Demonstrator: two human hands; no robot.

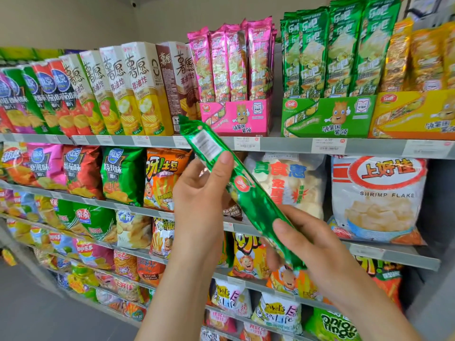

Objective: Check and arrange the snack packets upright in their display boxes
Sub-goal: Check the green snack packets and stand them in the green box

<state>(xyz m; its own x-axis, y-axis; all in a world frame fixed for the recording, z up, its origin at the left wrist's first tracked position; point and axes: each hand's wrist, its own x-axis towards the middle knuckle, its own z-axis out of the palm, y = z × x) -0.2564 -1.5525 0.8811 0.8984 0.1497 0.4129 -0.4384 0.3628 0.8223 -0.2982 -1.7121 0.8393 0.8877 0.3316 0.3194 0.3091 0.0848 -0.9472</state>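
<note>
A person holds one long green snack packet point(246, 193) slantwise in front of a shop shelf point(283, 144), outside any box. The left hand point(199, 198) pinches its upper half, thumb on the printed label. The right hand point(317, 249) grips the lower end, thumb on top. The packet looks light and slim, in glossy foil that is probably slippery, with contents that would crush easily. A gentle hold along its sides near the middle seems wisest. The green display box point(327, 116) sits on the top shelf, up and to the right, packed with upright green packets point(330, 50). A pink display box point(236, 116) stands to its left and a yellow display box point(413, 114) just beside its right. The tight row may resist another packet.
</note>
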